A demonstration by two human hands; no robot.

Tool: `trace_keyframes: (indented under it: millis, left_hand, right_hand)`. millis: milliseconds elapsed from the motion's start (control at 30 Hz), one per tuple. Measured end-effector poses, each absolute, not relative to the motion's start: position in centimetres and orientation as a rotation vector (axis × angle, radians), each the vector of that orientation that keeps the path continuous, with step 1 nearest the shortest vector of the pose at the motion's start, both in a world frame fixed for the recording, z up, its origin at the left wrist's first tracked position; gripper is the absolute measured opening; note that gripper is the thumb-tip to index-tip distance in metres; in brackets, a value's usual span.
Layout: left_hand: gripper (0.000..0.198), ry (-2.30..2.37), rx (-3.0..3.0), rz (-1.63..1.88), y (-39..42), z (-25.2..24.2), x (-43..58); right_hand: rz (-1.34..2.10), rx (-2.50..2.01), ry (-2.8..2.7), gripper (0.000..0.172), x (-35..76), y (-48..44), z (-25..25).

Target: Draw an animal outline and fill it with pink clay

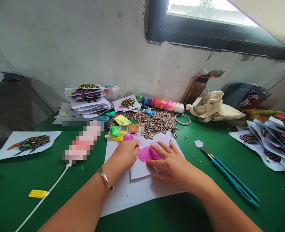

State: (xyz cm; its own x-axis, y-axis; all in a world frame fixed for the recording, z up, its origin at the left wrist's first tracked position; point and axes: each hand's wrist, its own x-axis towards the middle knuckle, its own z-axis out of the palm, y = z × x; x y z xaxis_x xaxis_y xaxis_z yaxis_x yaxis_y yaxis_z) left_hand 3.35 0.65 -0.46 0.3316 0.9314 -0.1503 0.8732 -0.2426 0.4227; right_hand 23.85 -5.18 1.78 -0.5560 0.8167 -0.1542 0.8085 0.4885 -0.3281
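A flat oval of magenta modelling clay [146, 154] lies on a small white sheet of paper [139, 173], which rests on larger white sheets [123, 199]. My right hand [170, 161] has its fingers spread, some of them over the clay's right part and the paper beside it. At the clay's upper left edge is my left hand [126, 153], its fingers curled closed and turned away from view. Whether it holds anything is hidden. Beyond it sit small packets of coloured clay [119, 130]. A dark pen [172, 135] lies just past my right hand.
Sunflower seeds [156, 122] are heaped behind the paper. Pictures made with seeds stand in a stack [86, 103] at the back left and another stack [272, 141] at the right. Blue tweezers [234, 178] lie right of my arm; a white cable [48, 191] runs at left.
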Motion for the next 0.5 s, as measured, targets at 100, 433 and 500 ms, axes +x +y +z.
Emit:
trace_keyframes:
  millis: [100, 433, 500]
  left_hand:
    - [0.020, 1.582, 2.178, 0.184, 0.6, -0.4, 3.4]
    - [0.019, 1.595, 2.160, 0.160, 0.8, -0.5, 3.3]
    - [0.019, 1.598, 2.162, 0.165, 0.8, -0.6, 3.3]
  right_hand:
    - [0.603, -1.481, -2.614, 0.045, 24.1, -5.2, 2.0]
    - [0.556, -1.447, -2.719, 0.044, 23.1, -5.3, 1.2]
    - [0.572, -1.450, -2.706, 0.043, 23.2, -5.3, 1.3]
